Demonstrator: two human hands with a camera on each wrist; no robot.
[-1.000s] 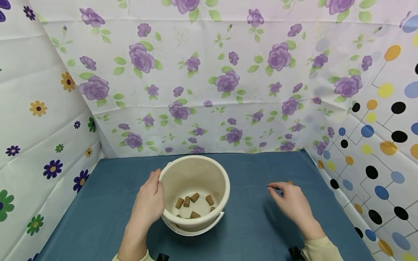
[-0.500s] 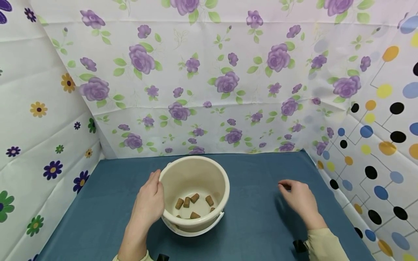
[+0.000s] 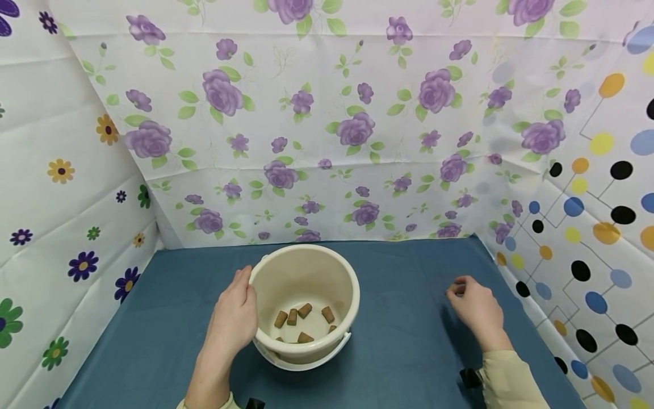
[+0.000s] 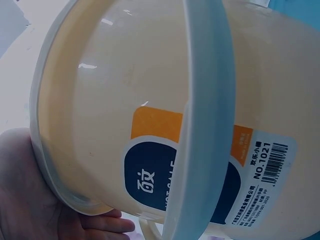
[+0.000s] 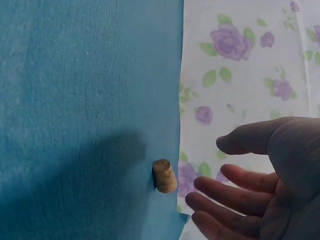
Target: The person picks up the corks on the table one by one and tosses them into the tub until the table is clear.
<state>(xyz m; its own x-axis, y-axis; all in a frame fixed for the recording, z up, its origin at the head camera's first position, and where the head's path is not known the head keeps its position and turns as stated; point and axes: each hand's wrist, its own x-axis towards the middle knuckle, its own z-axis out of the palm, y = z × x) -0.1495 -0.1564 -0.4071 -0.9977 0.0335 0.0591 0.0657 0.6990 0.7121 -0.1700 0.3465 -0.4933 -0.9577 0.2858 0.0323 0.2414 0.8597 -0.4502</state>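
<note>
A cream plastic bucket [image 3: 306,261] stands on the blue cloth, with several brown corks [image 3: 304,310] on its bottom. My left hand [image 3: 232,312] rests against the bucket's left side. Its palm and straight fingers [image 4: 107,225] touch the rim in the left wrist view. To the right of the bucket, my right hand [image 3: 477,309] hovers above the cloth. In the right wrist view its fingers [image 5: 235,197] are spread and relaxed, apart from the thumb. Beyond those fingertips a single cork [image 5: 164,176] lies on the cloth; the hand mostly hides it in the head view.
Blue cloth [image 3: 398,329] covers the table. A floral sheet [image 3: 327,142] hangs at the back, a daisy-print sheet [image 3: 56,227] at the left and a dotted sheet [image 3: 587,244] at the right. The bucket's handle [image 4: 207,115] hangs down across its front.
My right hand has shifted right and slightly away from me, over the lone cork. The left hand and the bucket have stayed where they were.
</note>
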